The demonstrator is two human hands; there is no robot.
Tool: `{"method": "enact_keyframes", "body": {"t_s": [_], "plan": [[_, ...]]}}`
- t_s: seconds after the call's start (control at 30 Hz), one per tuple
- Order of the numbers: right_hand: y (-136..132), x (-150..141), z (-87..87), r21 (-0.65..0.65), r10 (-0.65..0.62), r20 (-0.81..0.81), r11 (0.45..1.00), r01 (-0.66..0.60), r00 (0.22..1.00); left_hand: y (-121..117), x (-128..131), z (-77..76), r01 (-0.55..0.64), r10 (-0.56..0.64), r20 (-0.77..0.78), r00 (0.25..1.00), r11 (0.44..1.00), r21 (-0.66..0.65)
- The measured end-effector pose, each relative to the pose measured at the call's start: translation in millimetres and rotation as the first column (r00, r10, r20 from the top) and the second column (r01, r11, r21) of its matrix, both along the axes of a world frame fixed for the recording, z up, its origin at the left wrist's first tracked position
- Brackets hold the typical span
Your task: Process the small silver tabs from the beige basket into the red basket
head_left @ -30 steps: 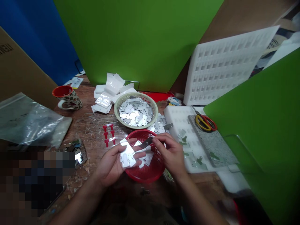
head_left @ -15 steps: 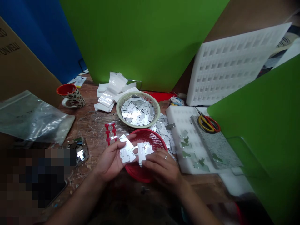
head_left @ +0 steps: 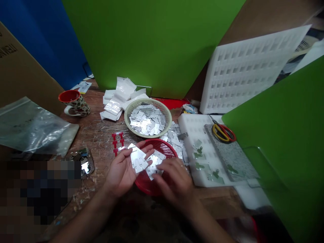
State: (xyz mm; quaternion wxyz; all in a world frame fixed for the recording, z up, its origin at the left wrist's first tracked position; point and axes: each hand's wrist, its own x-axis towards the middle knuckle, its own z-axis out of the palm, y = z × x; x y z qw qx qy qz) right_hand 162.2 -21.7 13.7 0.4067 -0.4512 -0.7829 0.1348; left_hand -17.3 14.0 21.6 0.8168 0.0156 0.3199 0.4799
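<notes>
The left hand [head_left: 118, 177] is holding a small fan of metal plates [head_left: 138, 159] on its half-curled fingers, thumb pressing on top. Just beside it, the right hand [head_left: 176, 177] is hovering with thumb and fingers parted, gripping nothing visible. Below both, loose plates [head_left: 151, 172] are lying in the red basket [head_left: 165, 143]. Beyond the grip, many more are filling the pale colander [head_left: 127, 124] and spilling into a pile [head_left: 174, 139]; which are finished, the view isn't showing.
</notes>
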Motion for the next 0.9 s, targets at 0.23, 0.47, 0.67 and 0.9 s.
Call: {"method": "enact_keyframes", "body": {"t_s": [0.23, 0.47, 0.67, 0.9], "plan": [[-1, -35, -5.5, -0.119, -0.034, 0.145, 0.992, 0.052, 0.989, -2, 10, 3.3, -0.037, 0.036, 0.04, 0.999, 0.999, 0.013], [1, -33, -6.3, -0.153, -0.092, 0.152, 0.981, 0.115, 0.984, -8, 17, -5.2, -0.059, 0.063, -0.06, 0.996, 0.996, 0.063], [8, -30, -10.4, -0.432, -0.169, 0.004, 0.889, 0.154, 0.986, -13, 22, -9.9, -0.08, 0.086, -0.067, 0.994, 0.992, 0.096], [16, -22, -8.6, -0.673, -0.257, -0.403, 0.733, -0.094, 0.878, -10, 21, -13.2, -0.099, 0.101, -0.062, 0.993, 0.995, 0.032]]}}
